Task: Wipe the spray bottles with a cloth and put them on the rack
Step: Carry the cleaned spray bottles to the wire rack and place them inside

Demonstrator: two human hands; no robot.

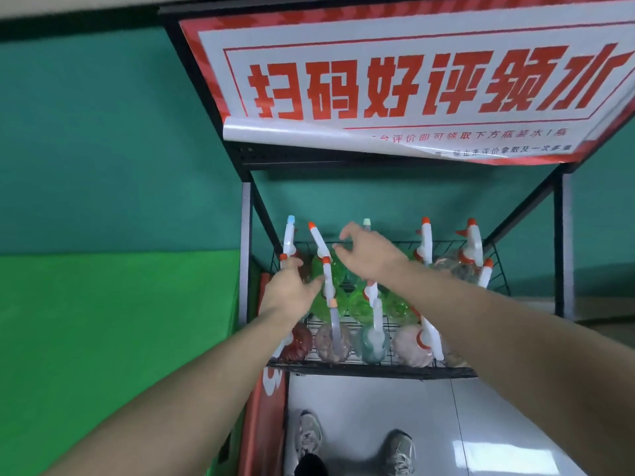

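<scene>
Front row of bottles (pixel 332 341) sits snug on the wire shelf (pixel 371 371), heads leaning every way. Left hand (pixel 292 292) reaches in, fingers curled loosely beside a green bottle (pixel 324 297), gripping nothing I can make out. Right hand (pixel 367 252) hovers over the back row, fingers spread, empty. No cloth anywhere. Best bet: steady one neck, lift straight up, don't topple the neighbours.

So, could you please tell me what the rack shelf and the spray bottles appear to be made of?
Rack shelf: looks like black coated metal wire, judging by its thin grid bars. Spray bottles: probably clear tinted plastic, since the bodies are see-through and glossy; their white trigger heads look like opaque plastic with orange tips.
</scene>
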